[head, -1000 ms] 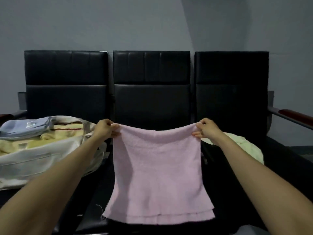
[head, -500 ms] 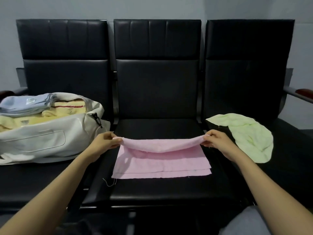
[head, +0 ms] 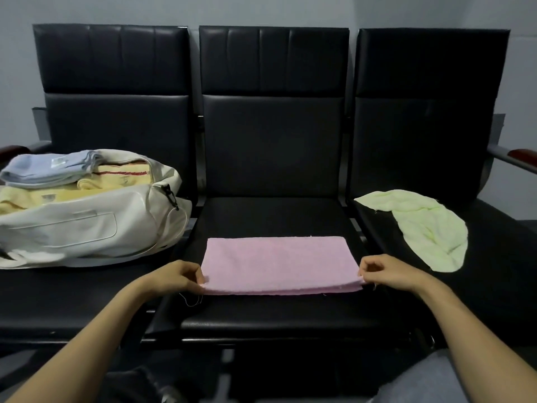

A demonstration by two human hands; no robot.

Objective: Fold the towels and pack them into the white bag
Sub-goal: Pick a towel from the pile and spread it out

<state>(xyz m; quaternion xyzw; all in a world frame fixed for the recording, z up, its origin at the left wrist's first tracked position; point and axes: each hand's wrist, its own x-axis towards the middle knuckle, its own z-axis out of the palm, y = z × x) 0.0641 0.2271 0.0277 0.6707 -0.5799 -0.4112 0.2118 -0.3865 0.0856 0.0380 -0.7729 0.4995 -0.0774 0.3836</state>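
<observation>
A pink towel lies folded into a flat strip on the middle black seat. My left hand pinches its near left corner and my right hand pinches its near right corner. The white bag lies open on the left seat, holding folded yellow towels with a folded blue towel on top. A light green towel lies unfolded and rumpled on the right seat.
Three joined black chairs with tall backs stand against a grey wall. Wood-tipped armrests stick out at the far left and far right. My knees show below the seat's front edge.
The pink towel went from hanging up in the air to lying on the middle seat. Both hands then brought its top edge forward over the lower layers, folding it into a strip.
</observation>
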